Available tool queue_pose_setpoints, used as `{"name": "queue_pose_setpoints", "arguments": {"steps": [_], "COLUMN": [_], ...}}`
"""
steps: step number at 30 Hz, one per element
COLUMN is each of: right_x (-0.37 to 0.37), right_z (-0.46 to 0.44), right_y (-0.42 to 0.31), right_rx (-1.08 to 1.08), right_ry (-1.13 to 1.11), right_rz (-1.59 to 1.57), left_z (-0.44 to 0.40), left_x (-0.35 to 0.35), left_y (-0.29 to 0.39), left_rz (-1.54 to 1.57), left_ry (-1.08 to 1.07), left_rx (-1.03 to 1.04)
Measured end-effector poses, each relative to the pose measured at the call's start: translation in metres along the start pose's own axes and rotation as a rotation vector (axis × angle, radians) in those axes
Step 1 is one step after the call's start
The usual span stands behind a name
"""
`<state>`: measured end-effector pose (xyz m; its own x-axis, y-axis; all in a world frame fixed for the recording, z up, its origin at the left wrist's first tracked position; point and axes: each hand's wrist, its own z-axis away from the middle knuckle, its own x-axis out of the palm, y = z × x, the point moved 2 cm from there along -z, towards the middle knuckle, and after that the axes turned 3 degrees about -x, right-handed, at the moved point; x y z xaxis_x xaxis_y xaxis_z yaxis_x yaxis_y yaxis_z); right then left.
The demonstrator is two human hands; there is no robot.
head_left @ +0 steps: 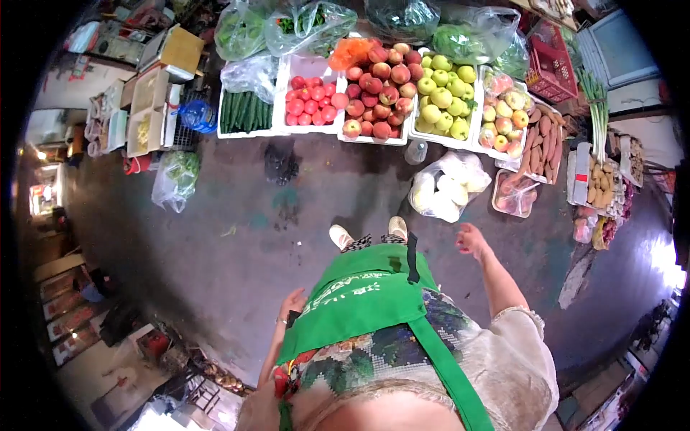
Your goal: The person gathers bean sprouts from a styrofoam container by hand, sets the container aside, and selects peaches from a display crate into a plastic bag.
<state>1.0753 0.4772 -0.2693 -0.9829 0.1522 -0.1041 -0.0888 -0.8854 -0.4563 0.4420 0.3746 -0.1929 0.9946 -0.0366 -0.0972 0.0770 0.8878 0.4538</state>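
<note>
My left hand (293,301) hangs beside the green apron (352,294), its fingers loosely apart and nothing in them. Out to the right, over the floor, is my right hand (471,241), fingers slightly bent and apart, also holding nothing. Nearest to it lies a clear plastic bag of large pale round produce (449,188). Just right of that bag sits a clear-wrapped tray of reddish fruit (515,195). Further ahead, white boxes hold cucumbers (246,111), tomatoes (313,100), peaches (381,90) and green apples (444,97).
Beyond the boxes lie bags of leafy greens (309,25). To the right are red-yellow apples (507,118), sweet potatoes (543,144), a red crate (551,61) and boxed potatoes (600,187). A bag of greens (176,176) stands on the floor (237,273) at left, near a blue water jug (197,116).
</note>
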Motion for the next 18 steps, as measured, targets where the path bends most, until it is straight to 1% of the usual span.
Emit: {"name": "queue_pose_setpoints", "arguments": {"steps": [1, 3, 4, 7, 9, 10, 11, 14, 16, 17, 18], "right_x": [0.013, 0.041, 0.058, 0.112, 0.147, 0.162, 0.178, 0.198, 0.209, 0.211, 0.214], "right_z": [0.012, 0.035, 0.046, 0.08, 0.1, 0.112, 0.129, 0.113, 0.112, 0.127, 0.145], "right_y": [0.006, 0.008, 0.008, 0.003, -0.004, -0.01, -0.017, 0.026, 0.033, 0.013, -0.01], "right_rx": [0.041, 0.08, 0.116, 0.154, 0.184, 0.183, 0.234, 0.22, 0.066, -0.31, -0.703], "right_ry": [-0.027, -0.042, -0.119, -0.207, -0.252, -0.246, -0.29, -0.334, -0.465, -0.587, -0.621], "right_rz": [0.115, 0.239, 0.272, 0.322, 0.352, 0.35, 0.316, 0.152, -0.08, 0.081, 0.202], "left_z": [-0.01, -0.029, -0.034, -0.036, -0.036, -0.035, -0.036, -0.035, -0.036, -0.036, -0.036], "left_x": [-0.01, -0.034, -0.046, -0.075, -0.094, -0.102, -0.11, -0.131, -0.143, -0.148, -0.151], "left_y": [-0.001, -0.004, -0.004, 0.011, 0.01, 0.007, 0.005, -0.007, -0.013, -0.016, -0.019], "left_rz": [0.005, 0.096, 0.102, 0.125, 0.131, 0.131, 0.13, 0.126, 0.118, 0.116, 0.112], "left_ry": [-0.014, -0.146, -0.157, -0.291, -0.329, -0.336, -0.326, -0.279, -0.236, -0.209, -0.181], "left_rx": [0.007, 0.135, 0.14, 0.206, 0.223, 0.224, 0.213, 0.171, 0.14, 0.121, 0.102]}}
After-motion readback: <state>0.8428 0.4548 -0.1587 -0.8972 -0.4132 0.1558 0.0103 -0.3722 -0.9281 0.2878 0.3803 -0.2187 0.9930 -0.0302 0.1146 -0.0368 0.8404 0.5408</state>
